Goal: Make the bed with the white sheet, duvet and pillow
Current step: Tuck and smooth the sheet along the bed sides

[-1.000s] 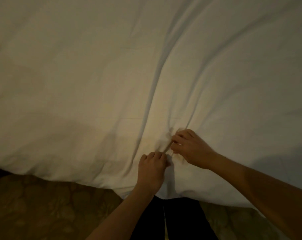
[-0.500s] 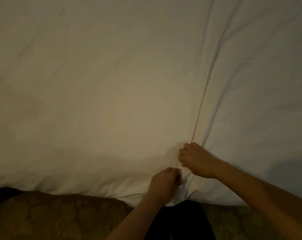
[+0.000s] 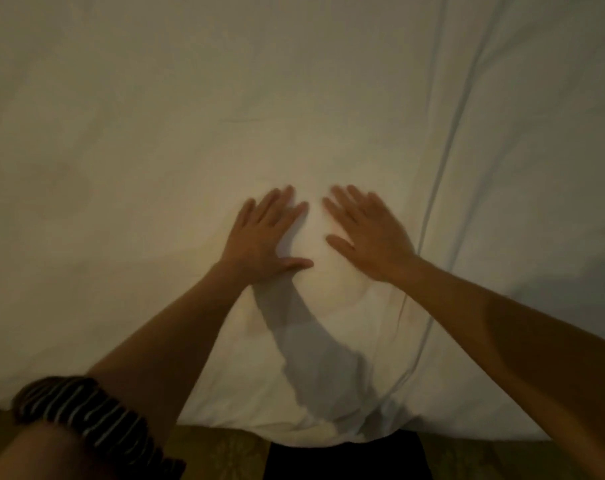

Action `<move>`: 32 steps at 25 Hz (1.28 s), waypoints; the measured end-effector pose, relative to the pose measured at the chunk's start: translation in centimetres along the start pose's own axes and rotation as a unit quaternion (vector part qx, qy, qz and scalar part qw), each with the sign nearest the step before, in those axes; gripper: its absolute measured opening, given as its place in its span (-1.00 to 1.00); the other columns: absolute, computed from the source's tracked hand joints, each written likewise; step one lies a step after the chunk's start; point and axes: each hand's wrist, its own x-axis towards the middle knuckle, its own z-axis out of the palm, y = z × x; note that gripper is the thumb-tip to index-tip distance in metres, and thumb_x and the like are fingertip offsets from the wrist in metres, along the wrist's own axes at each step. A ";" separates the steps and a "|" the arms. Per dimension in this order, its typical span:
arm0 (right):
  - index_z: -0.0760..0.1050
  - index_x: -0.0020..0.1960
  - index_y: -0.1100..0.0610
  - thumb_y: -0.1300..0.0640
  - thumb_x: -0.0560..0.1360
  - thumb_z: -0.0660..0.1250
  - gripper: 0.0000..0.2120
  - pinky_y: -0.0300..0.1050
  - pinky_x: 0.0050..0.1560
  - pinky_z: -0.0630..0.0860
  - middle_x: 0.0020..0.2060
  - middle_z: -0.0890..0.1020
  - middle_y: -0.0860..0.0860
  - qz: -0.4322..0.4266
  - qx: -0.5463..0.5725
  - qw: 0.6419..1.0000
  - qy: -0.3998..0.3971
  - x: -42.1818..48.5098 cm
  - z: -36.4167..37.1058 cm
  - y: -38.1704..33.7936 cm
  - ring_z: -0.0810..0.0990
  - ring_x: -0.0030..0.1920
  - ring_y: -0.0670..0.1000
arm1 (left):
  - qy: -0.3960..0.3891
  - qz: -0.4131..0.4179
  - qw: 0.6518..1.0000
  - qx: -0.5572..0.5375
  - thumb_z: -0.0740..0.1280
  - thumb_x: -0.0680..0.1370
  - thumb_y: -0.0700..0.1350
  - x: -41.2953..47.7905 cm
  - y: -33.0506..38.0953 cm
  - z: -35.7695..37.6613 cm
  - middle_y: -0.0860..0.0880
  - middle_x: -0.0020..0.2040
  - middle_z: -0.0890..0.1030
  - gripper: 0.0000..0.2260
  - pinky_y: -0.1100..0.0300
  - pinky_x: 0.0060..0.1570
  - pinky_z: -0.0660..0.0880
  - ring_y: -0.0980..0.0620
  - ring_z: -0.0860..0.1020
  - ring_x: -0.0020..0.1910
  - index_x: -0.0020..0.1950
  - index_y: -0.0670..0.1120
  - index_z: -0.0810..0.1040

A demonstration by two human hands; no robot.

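From the head camera, a white sheet [image 3: 155,150] fills almost the whole frame, spread over the bed as a smooth, matte cloth in dim, warm light. It may be the sheet or the duvet; the frame does not settle which. Its left and middle parts lie nearly flat, with only faint, shallow wrinkles.

On the right a long, narrow fold [image 3: 443,168] runs from the top edge down towards the near hem, with softer ridges beside it. The near hem [image 3: 329,439] curves over the edge of the bed.

The left hand [image 3: 266,237] lies palm down on the cloth, its grip wide, fingers straight and fanned, thumb out to the side, holding nothing. The right hand [image 3: 370,233] lies just beside it in the same way, grip wide and flat on the cloth. The two thumbs point at each other with a bare patch of cloth between them.

The left forearm casts a soft grey shadow [image 3: 311,341] across the cloth below the hands. A dark sleeve with thin pale stripes [image 3: 96,417] bunches at the lower left. Below the hem show a patterned brownish floor [image 3: 218,445] and dark trousers [image 3: 346,459].
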 end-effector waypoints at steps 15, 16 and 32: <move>0.12 0.48 0.24 -0.32 0.44 0.12 -0.17 0.07 0.44 0.03 0.45 0.28 0.17 0.002 -0.023 0.999 -0.030 -15.9 1.7 -8.8 0.11 0.49 0.11 | -0.056 0.155 0.986 -0.009 0.27 0.19 0.50 -11.8 7.2 4.3 -0.14 0.50 0.16 0.14 -0.16 0.42 -0.09 -0.12 0.05 0.51 0.53 -0.19 0.02; 0.11 0.48 0.25 -0.34 0.43 0.10 -0.15 0.08 0.44 0.03 0.46 0.25 0.17 0.042 -0.010 0.999 -0.027 -14.6 1.4 -8.0 0.12 0.48 0.12 | -0.046 0.141 0.989 -0.017 0.26 0.20 0.51 -10.7 6.9 3.5 -0.16 0.50 0.15 0.15 -0.14 0.42 -0.11 -0.13 0.08 0.50 0.53 -0.20 0.01; 0.13 0.49 0.16 -0.15 0.58 0.06 -0.41 -0.06 0.48 0.00 0.48 0.19 0.10 -0.004 0.102 0.995 0.016 -17.7 -0.5 2.7 0.11 0.49 0.02 | 0.072 0.144 0.974 -0.161 0.16 0.57 0.16 -7.6 14.1 2.3 -0.14 0.32 0.47 -0.50 0.06 0.25 0.29 -0.08 0.40 0.28 0.37 -0.14 0.36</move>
